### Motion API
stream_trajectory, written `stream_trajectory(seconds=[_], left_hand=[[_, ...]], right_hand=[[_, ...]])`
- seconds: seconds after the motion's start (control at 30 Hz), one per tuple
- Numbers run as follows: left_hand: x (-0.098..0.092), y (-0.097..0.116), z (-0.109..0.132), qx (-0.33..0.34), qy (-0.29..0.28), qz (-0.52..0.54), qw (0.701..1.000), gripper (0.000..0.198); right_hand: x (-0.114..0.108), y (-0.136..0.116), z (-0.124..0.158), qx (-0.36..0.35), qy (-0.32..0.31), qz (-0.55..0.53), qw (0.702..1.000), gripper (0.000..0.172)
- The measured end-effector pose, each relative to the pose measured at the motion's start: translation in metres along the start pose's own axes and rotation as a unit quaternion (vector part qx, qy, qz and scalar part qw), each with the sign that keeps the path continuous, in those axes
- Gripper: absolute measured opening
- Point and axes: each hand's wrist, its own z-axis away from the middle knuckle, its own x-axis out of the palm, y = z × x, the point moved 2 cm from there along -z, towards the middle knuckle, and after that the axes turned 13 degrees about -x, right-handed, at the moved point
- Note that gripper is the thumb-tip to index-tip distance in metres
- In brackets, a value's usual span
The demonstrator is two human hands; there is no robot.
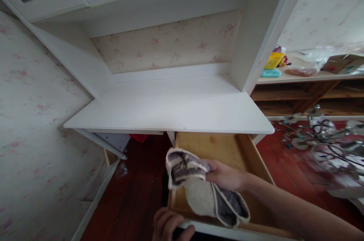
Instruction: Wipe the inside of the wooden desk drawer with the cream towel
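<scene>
My right hand (226, 174) comes in from the right and grips a bunched grey-and-white cloth (199, 197) with pale edging. The cloth hangs over the pulled-out wooden drawer (216, 144), and parts of it spread out on both sides of my fingers. At the bottom, my left hand (170, 224) has its fingers curled over the left end of the drawer's white front edge. My forearm and the cloth hide much of the drawer's inside.
Above the drawer is a white desk top (170, 104), with a cabinet (127, 2) holding wrapped bottles over it. A metal chandelier (327, 138) lies on the red wooden floor (127, 203) at right. Behind it, a low shelf (292, 79) bears a yellow container (274, 60) and plastic bags.
</scene>
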Motion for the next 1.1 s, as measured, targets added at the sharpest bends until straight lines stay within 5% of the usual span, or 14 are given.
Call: stream_trajectory(seconds=[0.07, 0.17, 0.37, 0.57, 0.67, 0.8, 0.9, 1.1], left_hand=[[0.003, -0.001, -0.010, 0.024, -0.057, 0.003, 0.998, 0.028], [0.008, -0.006, -0.022, 0.035, -0.094, -0.006, 0.995, 0.024], [0.035, -0.019, -0.045, 0.012, -0.162, -0.013, 0.987, 0.030], [0.079, -0.037, -0.088, -0.006, -0.218, -0.054, 0.974, 0.047], [0.101, -0.047, -0.109, 0.004, -0.224, -0.085, 0.971, 0.049], [0.124, -0.054, -0.134, 0.030, -0.225, -0.103, 0.968, 0.048], [0.138, -0.055, -0.152, 0.057, -0.246, -0.122, 0.960, 0.048], [0.169, -0.062, -0.185, 0.107, -0.273, -0.171, 0.941, 0.051]], right_hand=[[-0.022, -0.010, 0.015, 0.044, 0.131, -0.131, 0.982, 0.045], [-0.047, -0.023, 0.050, 0.099, 0.274, -0.282, 0.914, 0.053], [-0.051, -0.022, 0.115, 0.125, 0.357, -0.457, 0.805, 0.045], [-0.028, -0.015, 0.125, 0.118, 0.456, -0.521, 0.712, 0.049], [-0.022, -0.007, 0.142, 0.093, 0.489, -0.517, 0.697, 0.048], [-0.023, 0.019, 0.186, 0.049, 0.514, -0.472, 0.715, 0.046], [-0.023, 0.037, 0.208, 0.074, 0.557, -0.459, 0.688, 0.052], [-0.026, 0.059, 0.186, 0.046, 0.595, -0.442, 0.669, 0.060]])
